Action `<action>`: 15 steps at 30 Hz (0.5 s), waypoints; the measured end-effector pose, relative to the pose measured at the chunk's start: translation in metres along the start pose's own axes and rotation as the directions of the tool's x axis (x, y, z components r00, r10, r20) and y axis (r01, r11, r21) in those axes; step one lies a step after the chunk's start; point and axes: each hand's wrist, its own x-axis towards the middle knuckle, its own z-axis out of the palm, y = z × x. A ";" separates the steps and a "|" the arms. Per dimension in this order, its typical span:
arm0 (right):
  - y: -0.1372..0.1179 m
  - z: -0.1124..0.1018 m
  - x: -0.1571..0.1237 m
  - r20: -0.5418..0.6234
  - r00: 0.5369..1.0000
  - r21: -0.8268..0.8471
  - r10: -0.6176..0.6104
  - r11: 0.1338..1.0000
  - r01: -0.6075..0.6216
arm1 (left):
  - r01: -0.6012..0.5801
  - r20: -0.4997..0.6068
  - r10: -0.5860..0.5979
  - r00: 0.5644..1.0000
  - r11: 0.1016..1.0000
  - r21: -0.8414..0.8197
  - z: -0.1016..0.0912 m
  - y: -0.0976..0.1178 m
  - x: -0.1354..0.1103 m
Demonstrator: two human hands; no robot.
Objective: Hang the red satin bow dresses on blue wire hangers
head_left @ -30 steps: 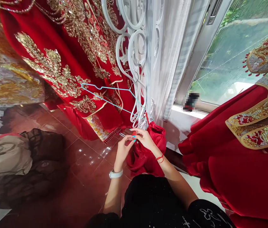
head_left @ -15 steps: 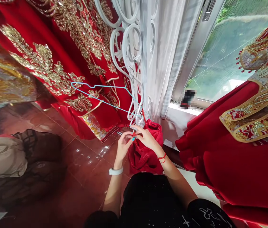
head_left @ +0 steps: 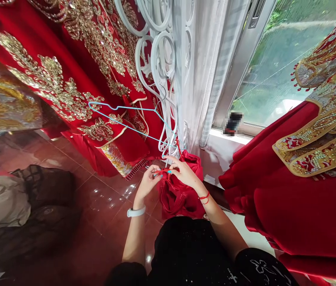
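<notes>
A light blue wire hanger [head_left: 120,115] hangs from the white scrollwork rack [head_left: 162,67]. A plain red satin garment [head_left: 181,190] hangs bunched from the hanger's right end. My left hand [head_left: 147,182] is closed in a pinch on a thin red strap of that garment, just left of the cloth. My right hand [head_left: 182,171] is closed on the top of the garment beside it, fingertips meeting the left hand's. A white band sits on my left wrist and a red cord on my right.
Red gowns with gold embroidery hang at the left [head_left: 66,71] and at the right [head_left: 305,178]. A white curtain [head_left: 209,59] and a window [head_left: 278,63] stand behind. A dark bag [head_left: 45,198] lies on the glossy red tile floor [head_left: 102,222].
My hands have kept working at the garment's top; the left hand has shifted slightly down and left, drawing the red strap out. The view has drifted a little.
</notes>
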 end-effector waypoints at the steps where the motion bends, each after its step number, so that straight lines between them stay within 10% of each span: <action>1: 0.000 0.001 0.000 0.002 1.000 0.004 -0.001 1.000 0.001 | -0.014 -0.011 0.015 1.000 0.996 0.086 0.001 0.003 0.000; 6: 0.011 0.002 0.004 -0.200 0.979 -0.063 -0.028 0.998 0.015 | -0.094 -0.236 0.153 0.960 0.966 0.243 0.013 0.013 0.000; 10: 0.026 -0.015 0.031 -0.679 0.728 -0.204 -0.098 0.977 -0.059 | -0.105 -0.381 0.263 0.886 0.915 0.388 0.010 0.019 -0.003; 15: 0.045 -0.029 0.068 -0.384 0.922 -0.049 -0.055 0.998 0.039 | 0.020 -0.497 0.211 0.842 0.907 0.420 -0.007 0.015 -0.013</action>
